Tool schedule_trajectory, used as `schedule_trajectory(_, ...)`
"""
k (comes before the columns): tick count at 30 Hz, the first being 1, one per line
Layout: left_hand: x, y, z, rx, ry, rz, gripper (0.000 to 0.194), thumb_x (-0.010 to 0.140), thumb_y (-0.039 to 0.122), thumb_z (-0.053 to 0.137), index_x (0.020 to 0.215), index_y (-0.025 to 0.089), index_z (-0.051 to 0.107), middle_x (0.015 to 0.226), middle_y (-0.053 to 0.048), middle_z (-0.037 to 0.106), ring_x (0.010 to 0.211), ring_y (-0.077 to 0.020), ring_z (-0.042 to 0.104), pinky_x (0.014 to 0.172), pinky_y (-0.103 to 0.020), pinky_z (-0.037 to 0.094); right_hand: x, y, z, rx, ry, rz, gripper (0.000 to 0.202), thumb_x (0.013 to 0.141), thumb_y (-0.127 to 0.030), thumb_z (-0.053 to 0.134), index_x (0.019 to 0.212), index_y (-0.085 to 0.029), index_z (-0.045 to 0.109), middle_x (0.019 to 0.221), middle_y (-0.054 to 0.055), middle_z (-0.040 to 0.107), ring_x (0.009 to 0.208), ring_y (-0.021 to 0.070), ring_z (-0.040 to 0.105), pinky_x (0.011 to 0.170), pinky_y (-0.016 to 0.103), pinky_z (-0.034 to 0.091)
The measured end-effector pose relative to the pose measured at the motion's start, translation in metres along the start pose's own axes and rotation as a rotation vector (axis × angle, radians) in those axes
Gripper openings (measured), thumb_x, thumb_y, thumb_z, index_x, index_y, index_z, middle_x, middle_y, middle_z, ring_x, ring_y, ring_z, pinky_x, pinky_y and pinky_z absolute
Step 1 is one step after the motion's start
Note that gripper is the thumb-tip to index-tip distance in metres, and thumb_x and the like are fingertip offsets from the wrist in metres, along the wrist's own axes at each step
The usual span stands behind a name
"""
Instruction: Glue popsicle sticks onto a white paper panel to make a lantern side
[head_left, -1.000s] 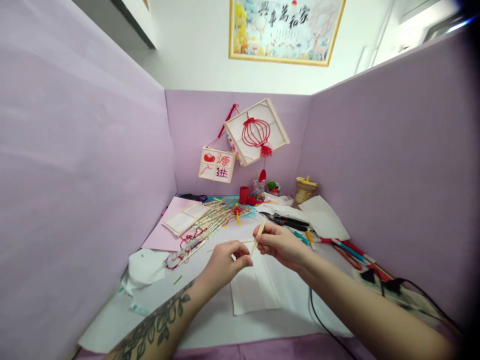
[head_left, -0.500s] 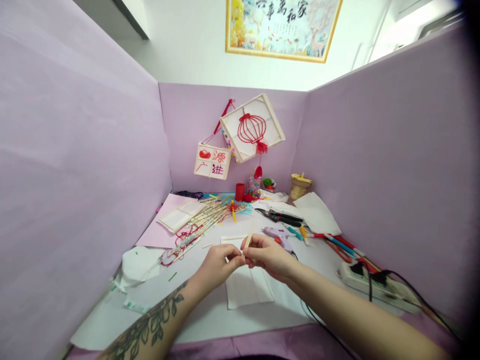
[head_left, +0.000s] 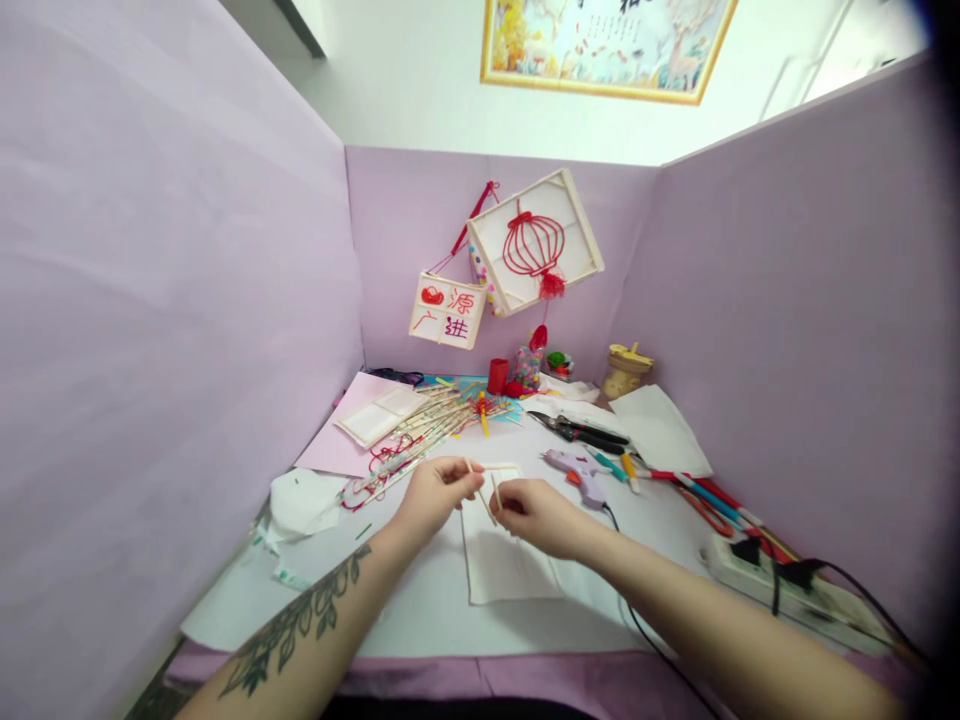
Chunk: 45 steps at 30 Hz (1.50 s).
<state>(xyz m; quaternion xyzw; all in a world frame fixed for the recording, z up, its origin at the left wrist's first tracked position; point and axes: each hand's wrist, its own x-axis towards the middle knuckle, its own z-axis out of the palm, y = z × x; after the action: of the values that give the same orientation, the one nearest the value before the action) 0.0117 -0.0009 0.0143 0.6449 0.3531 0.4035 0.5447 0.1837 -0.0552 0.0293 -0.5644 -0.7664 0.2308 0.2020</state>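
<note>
Thin pale sticks are in both hands, above a white rectangular panel lying on the table. My left hand pinches one pale stick, which slants down to the right. Close beside it, my right hand is closed on a second short pale stick. The hands are slightly apart, over the panel's upper part. A lilac glue gun lies just beyond my right hand, its cable running toward the front edge.
Black pruning shears lie behind the glue gun. On the right is a white power strip with black plugs. Patterned sticks and red cord spread at the back left, near a pale framed panel. Crumpled white paper lies left.
My hands have moved apart from each other, and a pale stick now shows in each. The whole view has shifted, with the scene moving right and slightly up.
</note>
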Motion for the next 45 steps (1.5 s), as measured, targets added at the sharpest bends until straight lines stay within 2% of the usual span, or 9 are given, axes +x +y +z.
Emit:
schedule_trajectory(3, 0.014, -0.009, -0.015, -0.105, 0.207, -0.010, 0.031, 0.064, 0.042, 0.072, 0.073, 0.014, 0.061, 0.068, -0.001, 0.062, 0.059, -0.0098, 0.056, 0.050, -0.018, 0.039, 0.027, 0.018, -0.020, -0.218, 0.097, 0.048, 0.020, 0.080, -0.014, 0.049, 0.078, -0.015, 0.069, 0.079, 0.007, 0.068, 0.074, 0.0180, 0.060, 0.069, 0.027, 0.043)
schedule_trajectory(7, 0.020, -0.014, -0.023, -0.259, 0.298, -0.036, 0.041, 0.058, 0.040, 0.079, 0.080, 0.017, 0.053, 0.070, 0.000, 0.064, 0.068, -0.0133, 0.063, 0.060, -0.022, 0.046, 0.051, 0.027, -0.027, -0.301, 0.487, 0.007, 0.034, 0.082, -0.018, 0.054, 0.114, -0.016, 0.063, 0.117, 0.015, 0.060, 0.107, 0.0259, 0.055, 0.091, 0.038, 0.041)
schedule_trajectory(9, 0.017, -0.012, -0.018, -0.256, 0.232, -0.026, 0.042, 0.060, 0.040, 0.079, 0.080, 0.016, 0.051, 0.071, -0.001, 0.066, 0.071, -0.0147, 0.065, 0.065, -0.024, 0.048, 0.048, 0.018, -0.019, -0.173, 0.425, -0.108, 0.032, 0.083, -0.022, 0.055, 0.113, -0.018, 0.064, 0.112, 0.012, 0.063, 0.101, 0.0230, 0.057, 0.087, 0.036, 0.043)
schedule_trajectory(12, 0.008, -0.010, -0.007, -0.214, 0.088, 0.026, 0.038, 0.063, 0.039, 0.078, 0.078, 0.015, 0.051, 0.071, -0.004, 0.068, 0.072, -0.0162, 0.066, 0.069, -0.028, 0.049, 0.030, 0.002, -0.005, -0.057, 0.225, -0.152, 0.022, 0.084, -0.021, 0.050, 0.093, -0.019, 0.071, 0.088, 0.006, 0.070, 0.079, 0.0183, 0.061, 0.073, 0.030, 0.044)
schedule_trajectory(17, 0.002, -0.015, 0.001, -0.033, -0.180, 0.102, 0.034, 0.067, 0.028, 0.073, 0.092, 0.015, 0.055, 0.086, -0.006, 0.069, 0.077, -0.0167, 0.066, 0.072, -0.030, 0.050, -0.004, 0.011, -0.006, 0.182, 0.117, 0.056, 0.014, 0.076, -0.021, 0.056, 0.075, -0.019, 0.070, 0.079, 0.004, 0.071, 0.071, 0.0168, 0.060, 0.067, 0.028, 0.043)
schedule_trajectory(19, 0.002, -0.020, 0.000, 0.188, -0.259, 0.122, 0.035, 0.067, 0.023, 0.071, 0.099, 0.017, 0.057, 0.086, -0.004, 0.068, 0.077, -0.0153, 0.064, 0.070, -0.027, 0.048, -0.018, 0.024, -0.010, 0.394, 0.066, 0.165, 0.011, 0.071, -0.027, 0.061, 0.073, -0.019, 0.069, 0.082, 0.004, 0.071, 0.069, 0.0160, 0.059, 0.064, 0.027, 0.044)
schedule_trajectory(22, 0.004, -0.027, -0.003, 0.530, -0.347, 0.157, 0.019, 0.068, 0.020, 0.066, 0.087, 0.017, 0.063, 0.078, -0.001, 0.065, 0.071, -0.0140, 0.060, 0.065, -0.024, 0.045, -0.037, 0.037, -0.011, 0.517, 0.018, 0.254, 0.016, 0.067, -0.033, 0.065, 0.071, -0.018, 0.069, 0.075, 0.004, 0.068, 0.062, 0.0144, 0.055, 0.058, 0.027, 0.043)
schedule_trajectory(32, 0.002, -0.026, -0.005, 0.702, -0.511, 0.113, 0.016, 0.068, 0.021, 0.061, 0.083, 0.016, 0.065, 0.073, -0.001, 0.064, 0.067, -0.0142, 0.058, 0.062, -0.023, 0.042, -0.054, 0.029, 0.000, 0.103, -0.037, 0.133, 0.013, 0.071, -0.023, 0.059, 0.070, -0.020, 0.072, 0.065, 0.000, 0.067, 0.060, 0.0145, 0.057, 0.058, 0.025, 0.038)
schedule_trajectory(45, 0.004, -0.030, -0.008, 0.678, -0.542, 0.086, 0.014, 0.068, 0.026, 0.064, 0.079, 0.016, 0.064, 0.068, 0.001, 0.061, 0.063, -0.0131, 0.055, 0.059, -0.022, 0.040, -0.055, 0.030, 0.006, -0.055, -0.111, 0.042, 0.018, 0.073, -0.015, 0.056, 0.073, -0.021, 0.074, 0.072, 0.002, 0.071, 0.069, 0.0170, 0.062, 0.064, 0.025, 0.040)
